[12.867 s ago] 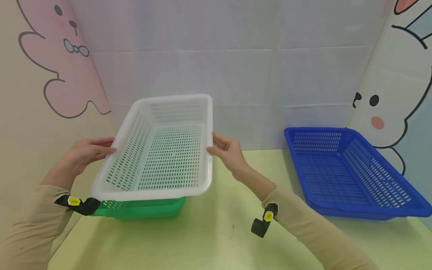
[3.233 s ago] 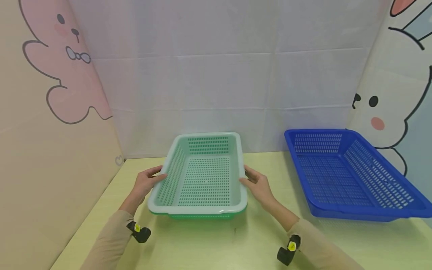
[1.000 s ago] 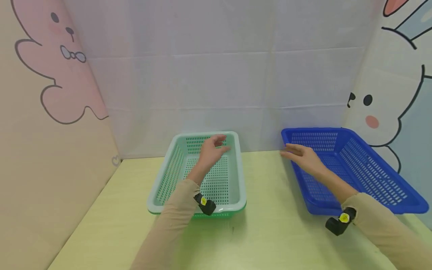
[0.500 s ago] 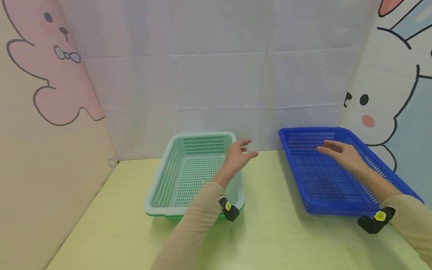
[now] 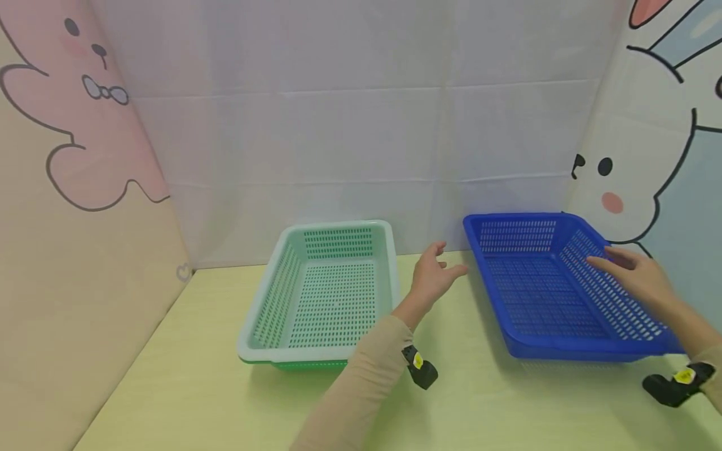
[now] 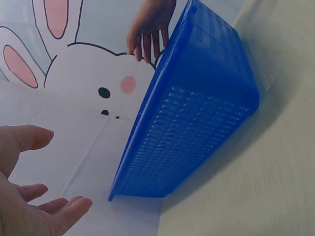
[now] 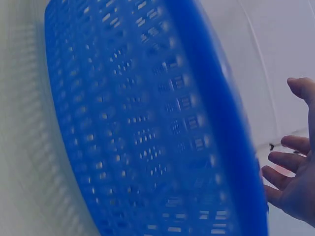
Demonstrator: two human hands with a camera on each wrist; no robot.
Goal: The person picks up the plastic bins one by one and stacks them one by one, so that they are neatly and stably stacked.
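Note:
A white perforated basket sits nested in a green basket at centre-left of the table. A blue perforated basket stands to the right, tilted against the side panel. My left hand hovers with spread fingers between the two baskets, close to the blue one's left rim, holding nothing. My right hand reaches with straight fingers over the blue basket's right wall. In the left wrist view the left hand is palm-open before the blue basket. In the right wrist view the right hand is spread beside the blue basket.
A pale yellow-green table carries the baskets. A white cloth backdrop closes the back. Cartoon rabbit panels stand at the left and right sides.
Both hands have left the white basket, set down in the green one, and swung right. The left hand now nears the blue basket's left rim, the right hand its right wall.

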